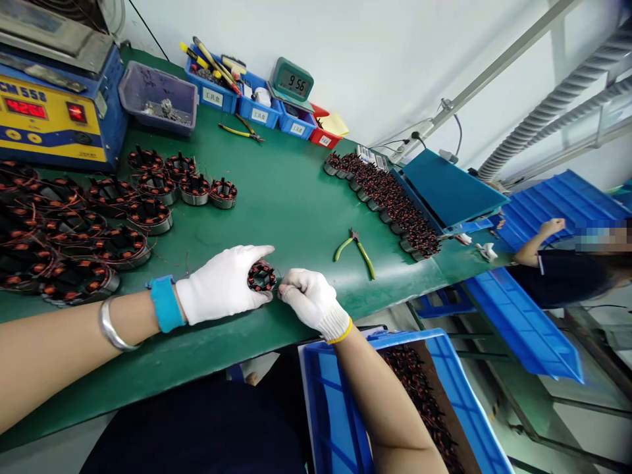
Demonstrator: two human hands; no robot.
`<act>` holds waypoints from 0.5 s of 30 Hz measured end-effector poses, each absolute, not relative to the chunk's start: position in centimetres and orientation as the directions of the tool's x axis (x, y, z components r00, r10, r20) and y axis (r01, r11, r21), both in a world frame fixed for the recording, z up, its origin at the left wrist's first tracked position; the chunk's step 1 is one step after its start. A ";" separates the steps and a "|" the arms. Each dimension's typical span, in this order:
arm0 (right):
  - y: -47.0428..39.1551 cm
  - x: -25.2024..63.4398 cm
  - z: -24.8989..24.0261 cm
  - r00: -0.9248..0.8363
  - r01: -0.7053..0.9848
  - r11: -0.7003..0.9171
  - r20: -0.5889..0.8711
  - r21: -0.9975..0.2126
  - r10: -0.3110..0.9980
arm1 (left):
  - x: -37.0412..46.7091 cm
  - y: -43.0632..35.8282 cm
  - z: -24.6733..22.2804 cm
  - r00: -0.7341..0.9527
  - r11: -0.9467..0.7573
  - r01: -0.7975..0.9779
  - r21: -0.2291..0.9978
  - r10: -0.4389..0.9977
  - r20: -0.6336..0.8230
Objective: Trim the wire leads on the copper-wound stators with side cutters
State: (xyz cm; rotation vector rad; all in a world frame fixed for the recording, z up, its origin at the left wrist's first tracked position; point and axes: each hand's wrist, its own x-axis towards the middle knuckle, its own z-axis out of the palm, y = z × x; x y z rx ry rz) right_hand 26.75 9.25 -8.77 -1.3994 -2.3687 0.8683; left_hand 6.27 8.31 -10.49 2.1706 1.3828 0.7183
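Held the small, round, black-and-copper wound metal ring (261,266) in the white-gloved left hand (217,284), right above the smooth green tabletop (276,204)! Pinched narrow, close beside, with the yellow-cuffed, white-gloved right hand (311,299)!

Round core (261,265), copper coils (253,280) around open centre, face toward camera, in left grip (217,284).

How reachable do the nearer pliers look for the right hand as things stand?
Probably yes: the pliers lie just beyond the right hand, with only bare table between. The fingers are pinched together; whether they grip a wire is unclear, so they may need to open first.
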 end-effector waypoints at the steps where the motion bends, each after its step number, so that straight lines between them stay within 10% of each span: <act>1: 9.4 26.9 -8.6 -0.471 0.736 0.322 -0.109 -0.596 0.875 | 6.3 8.3 -10.6 0.354 -0.381 0.673 0.634 0.918 0.176; 10: 10.1 26.8 -8.4 -0.366 0.670 0.151 -0.146 -0.726 0.919 | 6.1 8.3 -10.2 0.343 -0.315 0.622 0.717 0.933 0.111; 15: 11.3 26.5 -8.5 -0.157 0.842 0.052 -0.152 -0.537 0.976 | 5.9 8.3 -9.9 0.366 -0.298 0.600 0.743 0.927 0.076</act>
